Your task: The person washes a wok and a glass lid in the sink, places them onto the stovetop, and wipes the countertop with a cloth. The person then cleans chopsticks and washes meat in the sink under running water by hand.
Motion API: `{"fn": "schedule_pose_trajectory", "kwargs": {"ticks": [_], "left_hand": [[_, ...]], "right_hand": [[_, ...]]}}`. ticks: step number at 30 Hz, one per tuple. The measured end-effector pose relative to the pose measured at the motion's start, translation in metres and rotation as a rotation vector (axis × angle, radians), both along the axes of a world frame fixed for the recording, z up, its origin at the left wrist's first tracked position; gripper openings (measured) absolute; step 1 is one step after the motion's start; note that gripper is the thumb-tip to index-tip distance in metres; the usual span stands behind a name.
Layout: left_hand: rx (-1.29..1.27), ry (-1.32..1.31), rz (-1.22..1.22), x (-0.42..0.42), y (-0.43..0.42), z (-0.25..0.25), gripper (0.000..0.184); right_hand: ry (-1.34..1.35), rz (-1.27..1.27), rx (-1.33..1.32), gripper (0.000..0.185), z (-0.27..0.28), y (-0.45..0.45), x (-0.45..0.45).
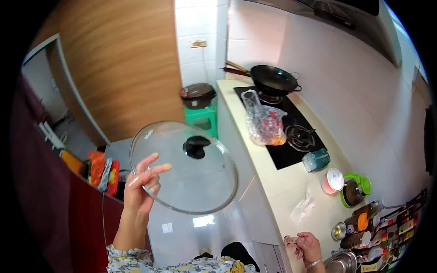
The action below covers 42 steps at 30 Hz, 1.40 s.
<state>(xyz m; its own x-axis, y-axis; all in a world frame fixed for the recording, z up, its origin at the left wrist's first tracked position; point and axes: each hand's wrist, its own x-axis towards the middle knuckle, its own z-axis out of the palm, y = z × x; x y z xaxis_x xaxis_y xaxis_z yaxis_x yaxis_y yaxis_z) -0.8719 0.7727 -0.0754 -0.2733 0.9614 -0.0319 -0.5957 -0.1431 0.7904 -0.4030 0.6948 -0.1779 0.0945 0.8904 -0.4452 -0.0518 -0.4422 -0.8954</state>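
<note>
My left hand (pixel 144 184) grips the rim of a round glass lid (pixel 195 182), tilted up over the floor at the centre. The lid has a black knob on its face. My right hand (pixel 308 248) is closed around a small pinkish, crumpled item (pixel 290 241) at the counter's front edge. What this item is cannot be made out. A white crumpled tissue (pixel 302 208) lies on the counter beyond my right hand.
A black wok (pixel 273 79) rests on the stove (pixel 280 157), with a clear plastic bag (pixel 266 123) nearby. A kettle (pixel 353 193), pink cup (pixel 332 181) and several jars line the right. An electric cooker (pixel 197 96) stands on a green stool (pixel 200 119).
</note>
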Motion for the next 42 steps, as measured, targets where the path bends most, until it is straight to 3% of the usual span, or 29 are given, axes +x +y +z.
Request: {"fn": "schedule_pose_trajectory", "kwargs": {"ticks": [5,6,8,11,14,15,16,19,21,23,25,30,31,32,35,40,42], "left_hand": [[0.175,-0.046,-0.115,0.043,0.169,0.016,0.046],[0.19,-0.074,-0.109,0.054,0.199,0.018,0.046],[0.185,-0.118,-0.195,0.067,0.265,0.03,0.042],[0.217,-0.245,-0.319,0.09,0.369,0.032,0.03],[0.221,-0.345,-0.354,0.12,0.477,0.021,0.026],[0.155,-0.282,-0.25,0.145,0.49,0.037,0.023],[0.177,-0.291,-0.288,0.149,0.545,0.013,0.02],[0.083,-0.322,-0.289,0.189,0.631,0.005,0.011],[0.028,-0.309,-0.277,0.214,0.695,-0.021,0.013],[0.012,-0.313,-0.315,0.227,0.737,-0.042,0.018],[-0.122,-0.284,-0.237,0.241,0.754,-0.049,0.02],[-0.193,-0.39,-0.348,0.255,0.807,-0.098,0.039],[-0.21,-0.375,-0.359,0.256,0.809,-0.101,0.039],[-0.134,-0.41,-0.344,0.255,0.771,-0.092,0.04],[-0.092,-0.498,-0.385,0.252,0.783,-0.106,0.042],[-0.024,-0.524,-0.398,0.245,0.783,-0.098,0.046],[-0.049,-0.5,-0.405,0.239,0.787,-0.099,0.031]], "right_hand": [[-0.023,-0.161,-0.007,0.027,-0.016,0.059,0.002],[0.085,-0.103,-0.017,0.026,-0.019,0.075,0.012],[0.057,-0.188,0.016,0.022,-0.048,0.111,0.012],[0.178,-0.294,0.122,0.021,-0.04,0.159,-0.013],[0.037,-0.198,0.125,0.034,-0.019,0.185,-0.02],[0.02,-0.206,0.125,0.034,-0.008,0.193,-0.024],[-0.026,-0.303,0.056,0.034,0.005,0.199,-0.031],[-0.125,-0.494,-0.017,0.035,0.016,0.212,-0.047],[-0.028,-0.735,0.003,0.037,0.02,0.22,-0.066],[-0.031,-0.793,0.012,0.035,0.017,0.225,-0.083],[-0.004,-0.981,-0.044,0.031,0.009,0.231,-0.101],[-0.035,-1.018,-0.144,0.027,0.006,0.255,-0.137],[-0.024,-1.032,-0.164,0.027,0.009,0.262,-0.143],[-0.018,-1.034,-0.068,0.027,-0.022,0.231,-0.13],[-0.036,-1.05,0.033,0.031,-0.051,0.223,-0.13],[-0.005,-1.097,0.047,0.034,-0.058,0.218,-0.119],[-0.019,-1.095,0.05,0.033,-0.052,0.224,-0.122]]}}
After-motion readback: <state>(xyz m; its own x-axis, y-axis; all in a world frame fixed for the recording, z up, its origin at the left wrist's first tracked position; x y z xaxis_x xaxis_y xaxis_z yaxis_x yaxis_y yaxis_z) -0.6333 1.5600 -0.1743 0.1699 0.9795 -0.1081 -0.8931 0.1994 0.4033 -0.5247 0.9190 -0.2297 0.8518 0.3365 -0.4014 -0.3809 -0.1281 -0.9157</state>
